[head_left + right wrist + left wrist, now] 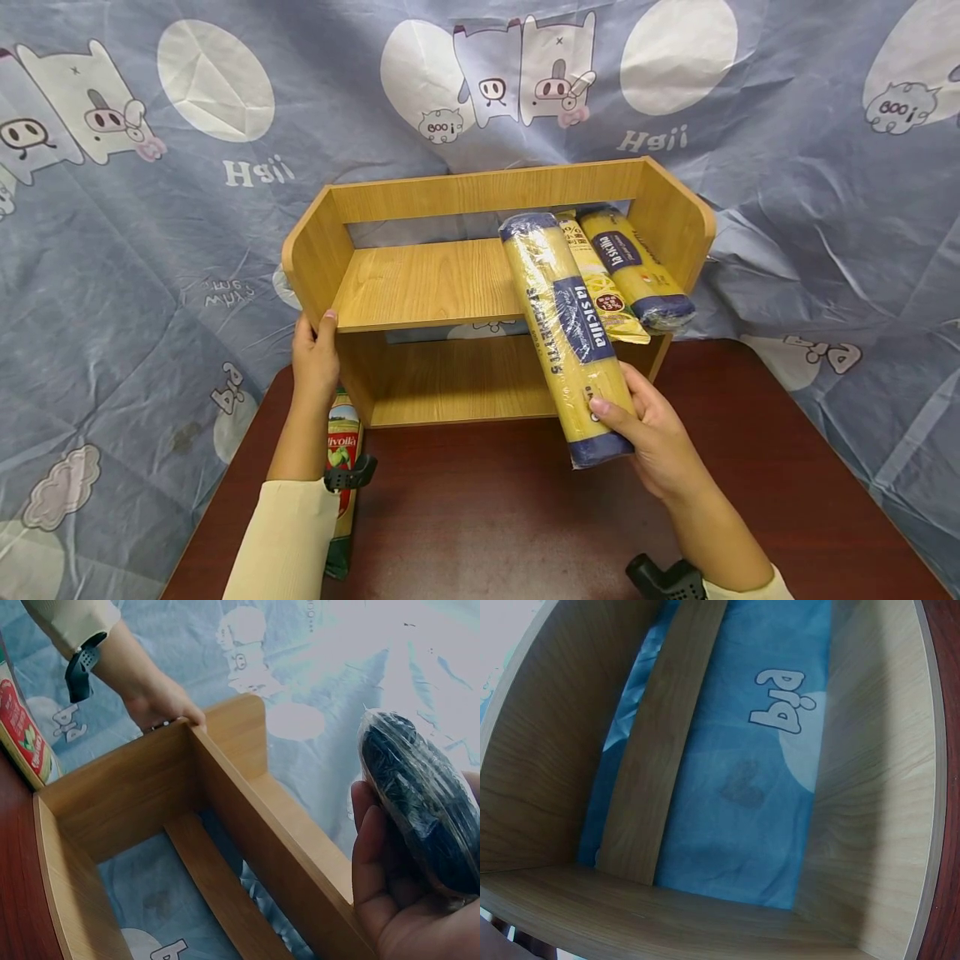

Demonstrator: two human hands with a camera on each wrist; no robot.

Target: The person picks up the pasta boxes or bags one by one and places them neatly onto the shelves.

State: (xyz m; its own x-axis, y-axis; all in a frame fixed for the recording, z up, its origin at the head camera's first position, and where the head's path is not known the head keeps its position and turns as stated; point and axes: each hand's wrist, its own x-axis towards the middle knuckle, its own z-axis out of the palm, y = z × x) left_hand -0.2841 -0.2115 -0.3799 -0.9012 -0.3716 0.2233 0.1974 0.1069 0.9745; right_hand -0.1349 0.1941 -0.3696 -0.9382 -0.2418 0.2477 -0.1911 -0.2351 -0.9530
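Note:
My right hand (663, 442) grips the lower end of a yellow and blue pack of spaghetti (551, 325), thumb on the front. The pack slants up in front of the two-tier wooden shelf (420, 283), its far end over the upper board. In the right wrist view, the pack's dark blue wrapped end (420, 795) lies against curled fingers. My left hand (315, 358) holds the shelf's left side, thumb at the upper board's front edge. Another spaghetti pack (637, 271) and a yellow plastic packet (600, 283) lie side by side at the upper tier's right end.
A green and red pack (342, 446) lies on the dark red table (480, 517), left of the shelf and partly behind my left forearm. A blue patterned cloth (322, 92) hangs behind the shelf and along both sides.

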